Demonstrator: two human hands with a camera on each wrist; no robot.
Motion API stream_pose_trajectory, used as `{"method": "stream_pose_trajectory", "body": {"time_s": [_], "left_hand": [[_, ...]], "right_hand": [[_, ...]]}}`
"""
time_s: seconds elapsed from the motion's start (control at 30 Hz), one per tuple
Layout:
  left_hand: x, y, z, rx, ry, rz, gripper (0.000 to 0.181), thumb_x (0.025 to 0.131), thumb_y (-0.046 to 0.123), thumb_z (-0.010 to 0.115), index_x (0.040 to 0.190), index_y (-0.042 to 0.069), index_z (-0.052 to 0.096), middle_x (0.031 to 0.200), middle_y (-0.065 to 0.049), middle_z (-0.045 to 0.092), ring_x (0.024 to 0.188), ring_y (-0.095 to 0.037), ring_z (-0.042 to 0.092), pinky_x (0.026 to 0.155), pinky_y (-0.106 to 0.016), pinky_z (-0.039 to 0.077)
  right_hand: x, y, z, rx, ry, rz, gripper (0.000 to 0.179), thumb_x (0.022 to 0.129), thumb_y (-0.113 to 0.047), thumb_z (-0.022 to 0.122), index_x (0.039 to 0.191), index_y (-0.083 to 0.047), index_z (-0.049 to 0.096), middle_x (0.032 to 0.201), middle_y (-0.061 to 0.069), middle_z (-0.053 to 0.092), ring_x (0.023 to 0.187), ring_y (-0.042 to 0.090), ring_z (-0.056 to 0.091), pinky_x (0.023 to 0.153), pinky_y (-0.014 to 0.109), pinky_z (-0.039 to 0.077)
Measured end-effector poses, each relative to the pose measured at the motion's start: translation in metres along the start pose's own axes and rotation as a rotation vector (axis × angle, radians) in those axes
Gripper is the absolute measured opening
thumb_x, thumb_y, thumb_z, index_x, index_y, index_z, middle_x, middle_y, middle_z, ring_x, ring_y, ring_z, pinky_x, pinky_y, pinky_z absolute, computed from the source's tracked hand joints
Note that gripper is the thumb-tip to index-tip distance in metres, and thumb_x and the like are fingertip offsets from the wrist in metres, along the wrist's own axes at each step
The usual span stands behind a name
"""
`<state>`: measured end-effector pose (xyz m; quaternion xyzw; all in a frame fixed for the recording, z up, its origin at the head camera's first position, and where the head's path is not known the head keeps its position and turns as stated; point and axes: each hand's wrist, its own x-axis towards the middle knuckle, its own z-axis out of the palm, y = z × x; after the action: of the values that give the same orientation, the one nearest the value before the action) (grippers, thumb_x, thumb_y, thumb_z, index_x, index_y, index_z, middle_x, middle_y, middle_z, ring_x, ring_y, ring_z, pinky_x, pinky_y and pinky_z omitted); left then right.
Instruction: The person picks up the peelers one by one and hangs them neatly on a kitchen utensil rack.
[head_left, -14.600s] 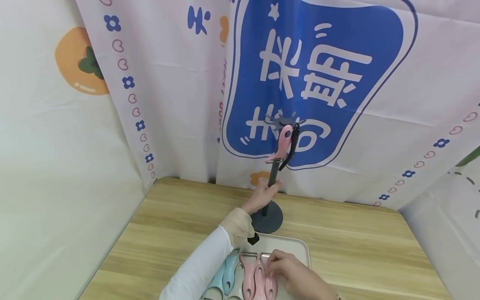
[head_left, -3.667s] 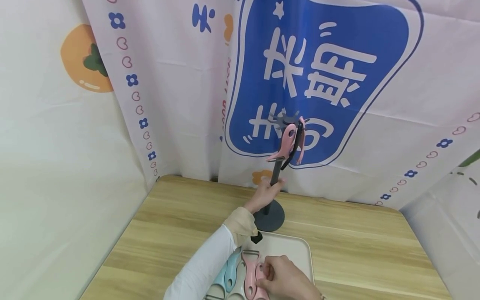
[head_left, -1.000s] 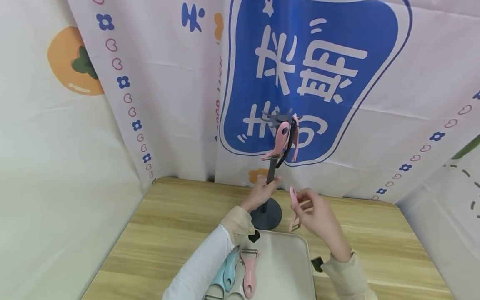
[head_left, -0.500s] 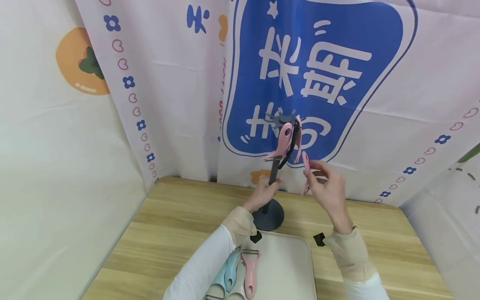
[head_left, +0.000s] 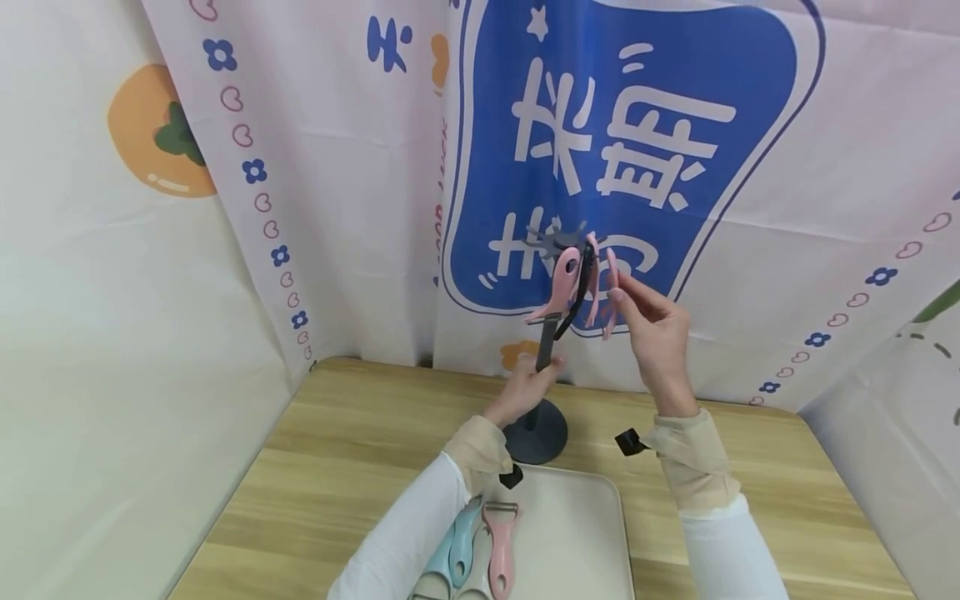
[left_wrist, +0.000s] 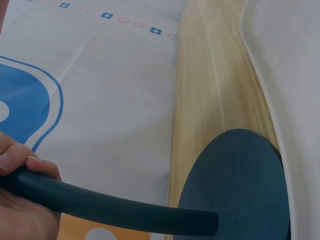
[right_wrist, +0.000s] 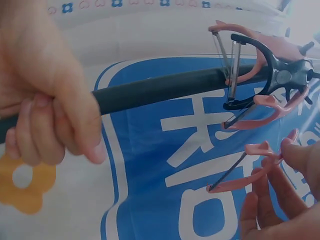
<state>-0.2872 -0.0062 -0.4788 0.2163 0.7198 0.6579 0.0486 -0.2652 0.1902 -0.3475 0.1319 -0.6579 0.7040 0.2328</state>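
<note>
Head view: I have the left hand wrapped round the pole of a dark stand, fingers curled on it below the hooks. On those hooks hang a black peeler and two pink hanging peelers, the black one between them. My right hand pinches a pink peeler by its handle between thumb and fingers, up beside the hooks; the right wrist view shows a gap between it and the nearest hanging one. The stand's round base sits on the wooden desk, just behind a pale tray. In the tray's left part lie another pink peeler, blue peelers and a pale peeler, near my left sleeve.
</note>
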Motion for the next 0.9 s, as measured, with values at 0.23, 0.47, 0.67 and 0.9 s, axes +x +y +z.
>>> {"method": "stream_pose_trajectory", "body": {"time_s": [0.23, 0.47, 0.67, 0.9], "left_hand": [[-0.002, -0.001, 0.001, -0.011, -0.014, -0.001, 0.060, 0.113, 0.035, 0.052, 0.058, 0.013, 0.045, 0.052, 0.007, 0.035, 0.046, -0.010, 0.026, 0.048, -0.027, 0.022], [-0.001, -0.001, 0.001, -0.021, 0.001, 0.016, 0.060, 0.112, 0.038, 0.055, 0.058, 0.013, 0.045, 0.052, 0.008, 0.034, 0.046, -0.009, 0.025, 0.049, -0.027, 0.022], [0.000, -0.001, 0.000, -0.017, 0.017, 0.017, 0.059, 0.112, 0.036, 0.055, 0.058, 0.013, 0.045, 0.052, 0.008, 0.035, 0.047, -0.009, 0.026, 0.049, -0.027, 0.022], [0.001, -0.004, 0.001, -0.014, 0.018, 0.014, 0.059, 0.112, 0.033, 0.056, 0.057, 0.014, 0.046, 0.052, 0.008, 0.035, 0.046, -0.009, 0.026, 0.048, -0.027, 0.022]], "right_hand": [[0.016, 0.003, 0.005, 0.280, -0.071, 0.062, 0.035, 0.102, -0.005, 0.070, 0.136, 0.000, 0.069, 0.124, 0.002, 0.078, 0.120, 0.022, 0.070, 0.106, 0.025, 0.053], [0.025, -0.001, 0.009, 0.449, -0.097, 0.057, 0.033, 0.100, -0.002, 0.071, 0.133, -0.005, 0.073, 0.125, 0.006, 0.077, 0.115, 0.021, 0.070, 0.099, 0.024, 0.055], [0.032, -0.009, 0.015, 0.560, -0.094, 0.070, 0.034, 0.099, -0.003, 0.072, 0.133, -0.006, 0.073, 0.129, 0.009, 0.076, 0.121, 0.025, 0.070, 0.087, 0.019, 0.055], [0.040, -0.015, 0.022, 0.527, -0.087, 0.121, 0.034, 0.100, -0.010, 0.071, 0.134, -0.007, 0.072, 0.133, 0.007, 0.075, 0.126, 0.020, 0.070, 0.076, 0.020, 0.053]]}}
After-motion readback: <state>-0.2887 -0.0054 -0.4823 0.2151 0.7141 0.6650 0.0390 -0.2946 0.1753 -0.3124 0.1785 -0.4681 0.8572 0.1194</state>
